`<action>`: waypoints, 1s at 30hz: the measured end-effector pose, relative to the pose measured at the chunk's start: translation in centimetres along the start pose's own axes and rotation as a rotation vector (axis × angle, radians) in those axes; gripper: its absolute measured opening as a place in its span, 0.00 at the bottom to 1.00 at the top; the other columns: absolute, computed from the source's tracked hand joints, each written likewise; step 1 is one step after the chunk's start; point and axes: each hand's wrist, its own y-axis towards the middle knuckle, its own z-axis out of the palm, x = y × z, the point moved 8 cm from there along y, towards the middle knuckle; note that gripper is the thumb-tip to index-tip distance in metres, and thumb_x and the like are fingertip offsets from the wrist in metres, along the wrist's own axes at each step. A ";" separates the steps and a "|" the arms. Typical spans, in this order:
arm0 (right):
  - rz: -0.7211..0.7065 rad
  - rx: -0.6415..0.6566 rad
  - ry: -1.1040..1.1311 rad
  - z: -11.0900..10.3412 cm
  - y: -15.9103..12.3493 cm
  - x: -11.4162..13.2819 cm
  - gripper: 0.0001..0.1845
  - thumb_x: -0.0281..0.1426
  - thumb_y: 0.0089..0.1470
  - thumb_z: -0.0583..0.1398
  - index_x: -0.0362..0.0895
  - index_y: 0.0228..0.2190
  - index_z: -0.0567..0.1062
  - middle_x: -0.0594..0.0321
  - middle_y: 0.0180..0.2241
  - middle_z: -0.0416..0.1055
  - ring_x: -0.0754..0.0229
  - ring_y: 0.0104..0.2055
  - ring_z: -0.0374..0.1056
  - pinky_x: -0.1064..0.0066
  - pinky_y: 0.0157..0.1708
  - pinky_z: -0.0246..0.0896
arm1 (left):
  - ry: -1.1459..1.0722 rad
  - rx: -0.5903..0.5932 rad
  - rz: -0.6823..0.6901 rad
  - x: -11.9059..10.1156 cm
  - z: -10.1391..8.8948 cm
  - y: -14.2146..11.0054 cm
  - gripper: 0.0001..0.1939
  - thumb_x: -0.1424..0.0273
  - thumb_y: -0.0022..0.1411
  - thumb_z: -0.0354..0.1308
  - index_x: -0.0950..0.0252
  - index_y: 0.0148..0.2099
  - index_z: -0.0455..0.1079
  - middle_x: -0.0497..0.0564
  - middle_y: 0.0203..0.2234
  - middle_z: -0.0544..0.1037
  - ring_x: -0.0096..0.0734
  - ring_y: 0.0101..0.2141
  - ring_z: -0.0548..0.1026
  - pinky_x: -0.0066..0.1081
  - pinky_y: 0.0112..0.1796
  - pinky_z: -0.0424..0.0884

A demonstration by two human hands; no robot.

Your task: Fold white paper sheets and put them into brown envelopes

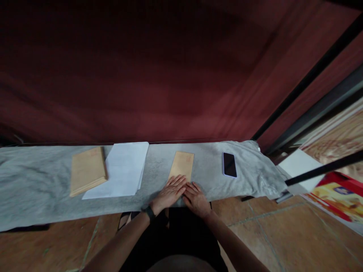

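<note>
A single brown paper envelope point(183, 162) lies on the grey cloth in front of me, its near end covered by my hands. My left hand point(171, 191) rests flat on it, fingers stretched forward, with a dark watch on the wrist. Beside it, my right hand point(196, 198) lies with its fingertips against the left hand's fingers at the envelope's lower edge. Its fingers are extended, and nothing shows in its grasp. To the left is a stack of brown envelopes point(87, 170), overlapping the edge of a pile of white paper sheets point(120, 170).
The narrow surface is covered by a grey cloth point(157, 166). A phone point(229, 164) lies on it to the right. Behind rises a dark red panel point(170, 94). Black metal bars point(309, 85) and a red and yellow box point(340, 194) are at the right, above the tiled floor point(255, 226).
</note>
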 end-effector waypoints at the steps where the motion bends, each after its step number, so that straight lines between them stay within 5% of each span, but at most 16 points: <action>1: 0.002 -0.002 -0.006 0.1 0.0 -0.1 0.21 0.29 0.62 0.59 0.47 0.56 0.73 0.58 0.58 0.72 0.54 0.65 0.62 0.53 0.68 0.51 | -0.007 -0.023 -0.028 0.2 0.2 -0.7 0.26 0.60 0.76 0.37 0.59 0.71 0.54 0.51 0.69 0.58 0.32 0.69 0.52 0.44 0.67 0.48; 5: 0.010 -0.034 -0.049 0.3 -0.2 -0.3 0.22 0.32 0.64 0.57 0.49 0.59 0.71 0.60 0.61 0.69 0.56 0.64 0.62 0.54 0.68 0.51 | -0.077 -0.256 -0.265 2.1 -0.3 -3.3 0.27 0.65 0.71 0.47 0.65 0.69 0.59 0.59 0.69 0.59 0.45 0.68 0.55 0.49 0.65 0.56; 9: 0.038 -0.089 -0.085 0.5 -0.3 -0.2 0.22 0.32 0.66 0.55 0.49 0.60 0.70 0.61 0.61 0.69 0.57 0.64 0.62 0.56 0.68 0.50 | -0.267 -0.467 -0.459 3.8 -1.8 -4.5 0.29 0.70 0.64 0.53 0.66 0.67 0.61 0.61 0.62 0.69 0.45 0.62 0.67 0.46 0.61 0.65; 14: 0.101 -0.125 -0.163 0.9 0.2 0.6 0.23 0.33 0.66 0.54 0.46 0.61 0.68 0.59 0.62 0.68 0.55 0.64 0.63 0.55 0.67 0.51 | -0.669 -0.556 -0.658 6.0 -2.9 -3.9 0.30 0.73 0.53 0.61 0.65 0.59 0.69 0.53 0.39 0.80 0.42 0.42 0.78 0.43 0.49 0.73; 19: 0.250 -0.166 -0.187 0.3 1.4 0.7 0.28 0.31 0.61 0.58 0.44 0.62 0.67 0.52 0.62 0.68 0.48 0.57 0.69 0.54 0.59 0.62 | -1.022 -0.571 -0.673 5.3 -3.6 -3.1 0.29 0.70 0.51 0.61 0.68 0.58 0.70 0.43 0.24 0.74 0.31 0.27 0.74 0.32 0.35 0.73; 21: 0.368 -0.253 -0.043 -0.9 1.9 -0.3 0.26 0.29 0.60 0.57 0.45 0.60 0.70 0.51 0.60 0.69 0.48 0.56 0.70 0.56 0.56 0.64 | -1.103 -0.578 -0.586 3.5 -4.8 -2.2 0.29 0.67 0.53 0.63 0.67 0.58 0.70 0.45 0.27 0.76 0.32 0.30 0.76 0.31 0.36 0.73; 25: 0.626 -0.523 0.729 -2.4 2.0 -3.2 0.18 0.36 0.62 0.54 0.45 0.48 0.78 0.51 0.51 0.76 0.50 0.53 0.72 0.59 0.51 0.68 | -1.200 -0.631 -0.476 0.6 -6.6 -0.9 0.28 0.56 0.59 0.63 0.62 0.59 0.71 0.56 0.47 0.79 0.41 0.48 0.77 0.36 0.46 0.73; 27: 0.675 -0.567 0.954 -1.9 2.2 -3.4 0.23 0.44 0.63 0.51 0.43 0.43 0.78 0.51 0.46 0.78 0.51 0.47 0.75 0.60 0.44 0.72 | -1.170 -0.663 -0.524 0.6 -6.2 -0.9 0.29 0.56 0.57 0.65 0.61 0.58 0.71 0.58 0.53 0.76 0.43 0.52 0.75 0.36 0.48 0.73; 30: 0.700 -0.554 1.233 0.0 2.1 -2.4 0.25 0.53 0.58 0.55 0.45 0.36 0.76 0.55 0.41 0.79 0.53 0.43 0.75 0.63 0.40 0.73 | -1.201 -0.602 -0.606 1.4 -3.4 -1.0 0.36 0.59 0.53 0.68 0.65 0.62 0.66 0.56 0.41 0.80 0.40 0.41 0.80 0.35 0.41 0.76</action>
